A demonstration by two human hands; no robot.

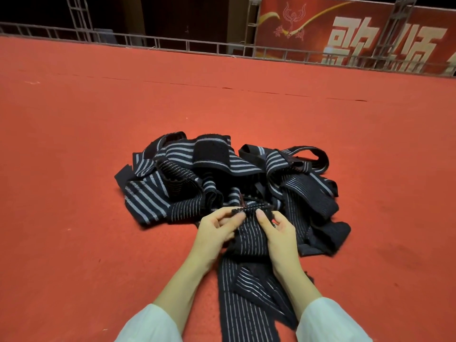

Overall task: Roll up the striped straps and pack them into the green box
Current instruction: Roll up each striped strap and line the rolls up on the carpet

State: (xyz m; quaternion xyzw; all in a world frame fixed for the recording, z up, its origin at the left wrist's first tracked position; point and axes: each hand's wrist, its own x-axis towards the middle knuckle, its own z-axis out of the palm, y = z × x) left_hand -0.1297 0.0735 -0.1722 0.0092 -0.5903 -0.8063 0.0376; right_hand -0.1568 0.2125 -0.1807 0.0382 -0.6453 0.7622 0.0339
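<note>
Head view: a pile of striped straps point(222, 174) lies tangled on the red carpeted floor point(98, 144), toward its near side and well apart from the far edge, where a metal railing point(172, 43) and a red banner point(345, 33) stand. One strap point(237, 304) runs from the pile toward the person, between the white sleeves point(150, 327). The left hand point(217, 225) pinches this strap's far end, fingers curled. The right hand point(276, 230) grips the same end, thumb on top. The green box is not in view.

Step, as I judge it: starting the roll on the first strap, no finished rolls visible, so the task is at an early stage. The next move calls for folding the end over tightly and keeping the edges aligned while turning. The strap may snag in the pile.
</note>
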